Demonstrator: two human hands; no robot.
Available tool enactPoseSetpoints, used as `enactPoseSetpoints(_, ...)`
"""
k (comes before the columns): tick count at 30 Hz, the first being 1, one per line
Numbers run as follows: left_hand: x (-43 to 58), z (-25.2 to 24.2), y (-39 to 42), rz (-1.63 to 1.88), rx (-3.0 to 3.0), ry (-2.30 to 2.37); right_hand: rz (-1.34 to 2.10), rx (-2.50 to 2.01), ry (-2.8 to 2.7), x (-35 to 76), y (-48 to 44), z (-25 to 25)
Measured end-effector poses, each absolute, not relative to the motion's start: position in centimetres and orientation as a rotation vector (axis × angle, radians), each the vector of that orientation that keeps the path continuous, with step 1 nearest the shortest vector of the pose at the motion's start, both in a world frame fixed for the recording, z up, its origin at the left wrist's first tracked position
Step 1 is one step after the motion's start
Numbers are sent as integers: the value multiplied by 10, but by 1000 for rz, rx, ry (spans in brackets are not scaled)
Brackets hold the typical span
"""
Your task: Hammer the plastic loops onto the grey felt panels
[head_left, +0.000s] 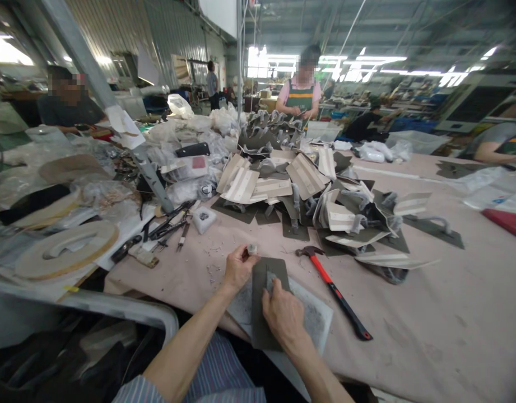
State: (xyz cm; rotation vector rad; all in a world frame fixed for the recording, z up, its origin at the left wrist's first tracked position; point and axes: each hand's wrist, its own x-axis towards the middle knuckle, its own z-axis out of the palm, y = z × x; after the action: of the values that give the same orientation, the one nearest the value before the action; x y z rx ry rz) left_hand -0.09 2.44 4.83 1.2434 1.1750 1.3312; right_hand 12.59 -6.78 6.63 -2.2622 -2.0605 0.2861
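My left hand (240, 270) pinches a small pale block (252, 249) between its fingertips, just above the top edge of a dark grey flat panel (266, 305). My right hand (283, 316) presses down on that panel and holds it. The panel lies on a whitish, dust-flecked sheet (314, 313). A small pale patch (269, 281) shows on the panel beside my right fingers. To the right of the sheet lies a claw hammer with a red and black handle (334, 290).
The pinkish cloth-covered table (409, 330) carries a large heap of grey and cream panels (308, 196). Scissors and hand tools (169, 229) lie at left, beside plastic bags and round cream forms (66, 249). Several people work further off in a factory hall.
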Motion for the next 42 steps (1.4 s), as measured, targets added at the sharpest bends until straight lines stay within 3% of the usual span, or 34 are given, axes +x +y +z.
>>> enactPoseSetpoints(4, 9, 15, 27, 1243, 1216, 1141, 477, -2253, -1957, 116, -74, 53)
enactPoseSetpoints(15, 35, -9, 42, 1141, 1142, 959, 717, -1978, -1747, 146, -84, 47)
enactPoseSetpoints(21, 33, -9, 41, 1109, 1166, 964, -8, -2324, -1585, 252, -80, 34)
enactPoseSetpoints(23, 33, -7, 41, 1099, 1187, 975, -81, -2528, -1586, 289, -77, 23)
enactPoseSetpoints(28, 34, -7, 40, 1095, 1223, 984, 308, -2628, -1763, 336, -65, 3)
enactPoseSetpoints(37, 34, -5, 39, 1033, 1396, 1001, 1345, -2129, -1286, 337, -31, 33)
enactPoseSetpoints(42, 33, -5, 37, 970, 1557, 1044, 1370, -1946, -1152, 300, -25, 61)
